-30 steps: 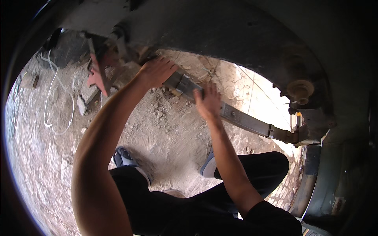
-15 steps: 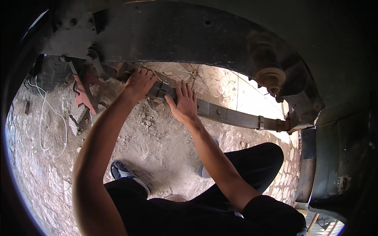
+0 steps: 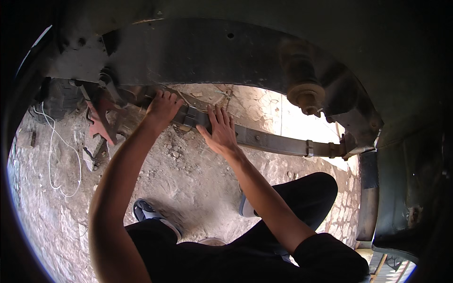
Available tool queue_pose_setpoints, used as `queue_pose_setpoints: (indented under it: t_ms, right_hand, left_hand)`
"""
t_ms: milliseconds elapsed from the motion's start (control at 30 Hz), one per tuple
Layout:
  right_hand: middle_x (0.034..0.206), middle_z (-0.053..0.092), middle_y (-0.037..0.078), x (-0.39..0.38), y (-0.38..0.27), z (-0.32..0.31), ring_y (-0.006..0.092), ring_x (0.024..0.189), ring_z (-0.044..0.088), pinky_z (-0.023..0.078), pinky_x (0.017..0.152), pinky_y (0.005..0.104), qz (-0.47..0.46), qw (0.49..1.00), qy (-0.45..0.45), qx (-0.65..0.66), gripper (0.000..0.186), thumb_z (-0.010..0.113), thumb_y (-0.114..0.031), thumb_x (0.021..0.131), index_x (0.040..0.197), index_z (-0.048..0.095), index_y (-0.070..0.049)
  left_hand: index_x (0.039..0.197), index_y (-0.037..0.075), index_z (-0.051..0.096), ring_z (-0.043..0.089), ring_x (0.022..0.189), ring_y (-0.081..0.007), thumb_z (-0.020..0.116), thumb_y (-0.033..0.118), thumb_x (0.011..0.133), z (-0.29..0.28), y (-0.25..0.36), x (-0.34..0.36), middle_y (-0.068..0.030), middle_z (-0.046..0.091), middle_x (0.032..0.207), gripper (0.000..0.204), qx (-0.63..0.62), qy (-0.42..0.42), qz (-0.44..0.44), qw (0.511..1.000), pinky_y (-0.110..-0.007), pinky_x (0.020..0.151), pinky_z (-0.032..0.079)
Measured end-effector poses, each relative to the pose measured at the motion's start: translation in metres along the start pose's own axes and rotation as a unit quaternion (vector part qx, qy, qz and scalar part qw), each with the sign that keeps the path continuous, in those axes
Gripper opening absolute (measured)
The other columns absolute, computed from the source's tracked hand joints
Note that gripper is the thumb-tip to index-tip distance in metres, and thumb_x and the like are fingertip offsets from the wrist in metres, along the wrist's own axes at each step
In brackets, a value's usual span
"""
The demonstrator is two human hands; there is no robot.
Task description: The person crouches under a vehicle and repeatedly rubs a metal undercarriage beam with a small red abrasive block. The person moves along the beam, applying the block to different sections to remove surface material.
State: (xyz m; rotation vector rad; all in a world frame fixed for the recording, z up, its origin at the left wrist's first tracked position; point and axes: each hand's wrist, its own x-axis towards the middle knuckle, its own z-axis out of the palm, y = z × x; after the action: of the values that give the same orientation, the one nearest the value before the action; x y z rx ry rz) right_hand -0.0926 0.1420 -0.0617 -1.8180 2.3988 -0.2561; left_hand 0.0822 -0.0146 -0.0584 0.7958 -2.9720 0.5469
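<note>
A dark steel leaf spring (image 3: 276, 143) runs from beside my hands to a bracket at the right, below the vehicle's frame rail. My left hand (image 3: 163, 109) lies over its left stretch, the fingers curled across the top and their tips partly hidden. A clip band (image 3: 190, 116) around the leaves shows between my two hands. Just right of that band, my right hand (image 3: 221, 132) rests flat on the spring, fingers extended and thumb apart. Both palms face down and touch the metal.
The black frame rail (image 3: 198, 56) arches overhead, with a round bump stop (image 3: 306, 96) hanging from it. At the left are a red jack stand (image 3: 100, 123), a tyre (image 3: 59, 100) and a white cord (image 3: 51, 146) on rubble-strewn ground. A dark body panel (image 3: 406, 188) borders the right.
The view has tilted slightly, so the frame rail sits lower and farther left. Both hands stay on the spring in nearly the same places.
</note>
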Motion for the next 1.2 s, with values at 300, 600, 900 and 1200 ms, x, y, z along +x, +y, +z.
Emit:
queue_pose_setpoints:
  t_ms: [300, 600, 900, 1200]
  right_hand:
    - [0.162, 0.017, 0.018, -0.003, 0.038, -0.005, 0.0370, 0.150, 0.012, 0.011, 0.120, 0.0549, 0.065, 0.998, 0.017, 0.002, 0.081, 0.041, -0.063, 0.096, 0.157, 0.020, -0.014]
    - [0.162, 0.013, 0.021, -0.010, -0.014, 0.005, 0.0384, 0.150, 0.011, 0.008, 0.119, 0.0585, -0.044, 0.999, -0.008, -0.014, 0.091, 0.038, -0.071, 0.093, 0.157, 0.017, -0.010]
    - [0.161, 0.015, 0.023, -0.003, 0.023, -0.005, 0.0414, 0.149, 0.012, 0.010, 0.119, 0.0599, 0.075, 0.997, -0.017, 0.013, 0.084, 0.036, -0.067, 0.096, 0.157, 0.017, -0.011]
    - [0.162, 0.012, 0.021, 0.004, -0.029, 0.004, 0.0411, 0.150, 0.011, 0.008, 0.119, 0.0600, -0.043, 0.999, -0.011, 0.028, 0.091, 0.035, -0.072, 0.093, 0.158, 0.011, -0.014]
  left_hand:
    - [0.125, 0.016, 0.055, 0.052, 0.112, -0.0259, 0.077, 0.020, 0.073, -0.004, -0.001, 0.002, -0.0084, 0.055, 0.113, 0.057, -0.025, 0.009, 0.008, 1.000, -0.044, 0.097, 0.037]
    - [0.129, 0.017, 0.054, 0.051, 0.116, -0.0262, 0.081, 0.024, 0.070, 0.001, -0.003, -0.003, -0.0075, 0.056, 0.118, 0.065, -0.041, 0.019, 0.008, 0.999, -0.044, 0.100, 0.038]
    - [0.132, 0.019, 0.053, 0.052, 0.114, -0.0249, 0.084, 0.032, 0.067, -0.005, -0.002, -0.007, -0.0046, 0.056, 0.114, 0.073, -0.003, 0.019, 0.005, 1.000, -0.041, 0.099, 0.038]
    - [0.133, 0.020, 0.052, 0.053, 0.115, -0.0223, 0.077, 0.028, 0.072, -0.022, -0.010, -0.004, -0.0041, 0.057, 0.116, 0.066, -0.046, -0.037, 0.033, 0.998, -0.040, 0.099, 0.039]
